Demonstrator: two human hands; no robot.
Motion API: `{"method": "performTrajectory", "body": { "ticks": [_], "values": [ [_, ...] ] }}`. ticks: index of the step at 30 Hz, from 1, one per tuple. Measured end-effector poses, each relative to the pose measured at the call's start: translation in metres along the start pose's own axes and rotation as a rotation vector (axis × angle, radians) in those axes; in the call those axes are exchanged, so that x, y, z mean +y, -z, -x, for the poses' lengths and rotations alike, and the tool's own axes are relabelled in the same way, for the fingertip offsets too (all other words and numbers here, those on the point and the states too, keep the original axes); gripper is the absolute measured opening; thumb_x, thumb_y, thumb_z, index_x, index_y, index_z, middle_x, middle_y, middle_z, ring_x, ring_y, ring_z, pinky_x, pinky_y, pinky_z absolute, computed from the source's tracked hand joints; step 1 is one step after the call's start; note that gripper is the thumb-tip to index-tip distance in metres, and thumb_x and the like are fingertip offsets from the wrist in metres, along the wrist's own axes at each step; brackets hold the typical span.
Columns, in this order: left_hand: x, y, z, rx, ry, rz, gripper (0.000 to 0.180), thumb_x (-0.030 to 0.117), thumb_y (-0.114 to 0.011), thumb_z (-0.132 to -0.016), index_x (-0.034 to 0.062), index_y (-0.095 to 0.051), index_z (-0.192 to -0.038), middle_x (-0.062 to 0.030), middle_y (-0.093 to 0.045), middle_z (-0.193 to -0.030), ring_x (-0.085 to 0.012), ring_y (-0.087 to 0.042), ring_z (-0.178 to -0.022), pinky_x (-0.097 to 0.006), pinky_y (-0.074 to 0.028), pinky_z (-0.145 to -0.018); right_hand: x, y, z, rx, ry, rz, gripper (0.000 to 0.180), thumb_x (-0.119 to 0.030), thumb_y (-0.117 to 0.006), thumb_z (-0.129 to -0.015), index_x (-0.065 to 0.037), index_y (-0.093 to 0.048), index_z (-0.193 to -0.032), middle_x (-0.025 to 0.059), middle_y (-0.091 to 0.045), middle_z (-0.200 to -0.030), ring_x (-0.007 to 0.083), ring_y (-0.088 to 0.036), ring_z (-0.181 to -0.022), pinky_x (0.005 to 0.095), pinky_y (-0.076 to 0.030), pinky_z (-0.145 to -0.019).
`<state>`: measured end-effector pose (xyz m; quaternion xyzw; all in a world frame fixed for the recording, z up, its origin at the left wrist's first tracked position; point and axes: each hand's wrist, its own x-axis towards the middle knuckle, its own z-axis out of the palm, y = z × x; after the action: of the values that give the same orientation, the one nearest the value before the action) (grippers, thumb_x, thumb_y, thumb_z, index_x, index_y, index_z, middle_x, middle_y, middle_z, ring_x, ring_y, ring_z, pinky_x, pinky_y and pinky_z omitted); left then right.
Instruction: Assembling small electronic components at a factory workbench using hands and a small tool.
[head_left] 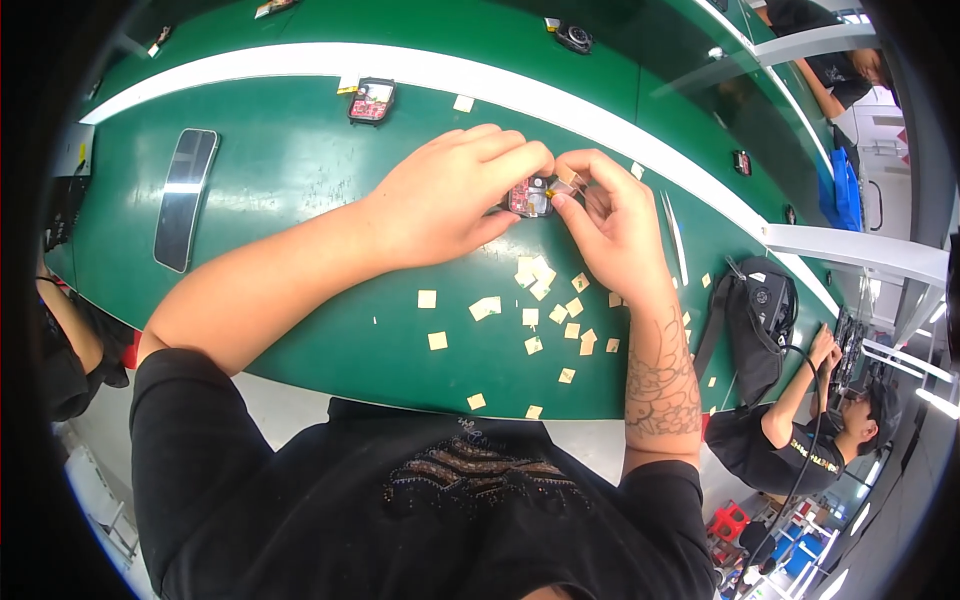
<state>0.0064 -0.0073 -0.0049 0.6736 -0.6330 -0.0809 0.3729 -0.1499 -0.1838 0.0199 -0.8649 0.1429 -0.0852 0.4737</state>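
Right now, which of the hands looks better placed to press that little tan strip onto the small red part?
Probably the right hand: its fingertips already pinch the tan strip at the edge of the small red part. The left hand covers and steadies that part on the green table, so it seems busy holding.

The left hand [445,195] is holding a small red and black gadget [529,197] on the green table [290,160]. The right hand [610,220] is pinching a little tan sticker [566,184] at it. Many small tan squares [545,312] are lying nearby. A phone [185,197] is lying at the left.
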Motion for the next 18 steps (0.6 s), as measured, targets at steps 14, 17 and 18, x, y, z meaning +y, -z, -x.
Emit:
{"method": "performTrajectory", "body": {
  "ticks": [14, 17, 18],
  "values": [
    [-0.003, 0.0, 0.004, -0.023, -0.124, -0.151, 0.031, 0.009, -0.083, -0.083, 0.0096, -0.074, -0.112, -0.0044, -0.067, -0.11, -0.0272, -0.066, -0.104, -0.042, -0.057, -0.089, 0.019, 0.019, 0.002, -0.123, -0.039, -0.135, 0.023, 0.005, -0.075, -0.096, 0.004, -0.075, -0.12, 0.0084, -0.078, -0.097, 0.0068, -0.066, -0.083, 0.0267, -0.055, -0.075],
    [-0.004, 0.0, 0.004, -0.032, -0.134, -0.164, 0.031, 0.01, -0.084, -0.083, 0.01, -0.074, -0.113, -0.0039, -0.068, -0.111, -0.0266, -0.066, -0.105, -0.042, -0.057, -0.09, 0.015, 0.016, 0.003, -0.068, -0.055, -0.05, 0.022, 0.002, -0.077, -0.095, 0.004, -0.075, -0.117, 0.0096, -0.077, -0.094, 0.0098, -0.067, -0.081, 0.0291, -0.055, -0.073],
    [-0.004, -0.001, 0.003, -0.03, -0.133, -0.161, 0.031, 0.01, -0.084, -0.083, 0.01, -0.074, -0.113, -0.0039, -0.068, -0.111, -0.0266, -0.066, -0.105, -0.042, -0.057, -0.09, 0.014, 0.014, 0.003, -0.016, -0.048, -0.005, 0.022, 0.0, -0.078, -0.095, 0.004, -0.076, -0.116, 0.0106, -0.077, -0.093, 0.0131, -0.069, -0.08, 0.0309, -0.056, -0.073]
  ]
}}
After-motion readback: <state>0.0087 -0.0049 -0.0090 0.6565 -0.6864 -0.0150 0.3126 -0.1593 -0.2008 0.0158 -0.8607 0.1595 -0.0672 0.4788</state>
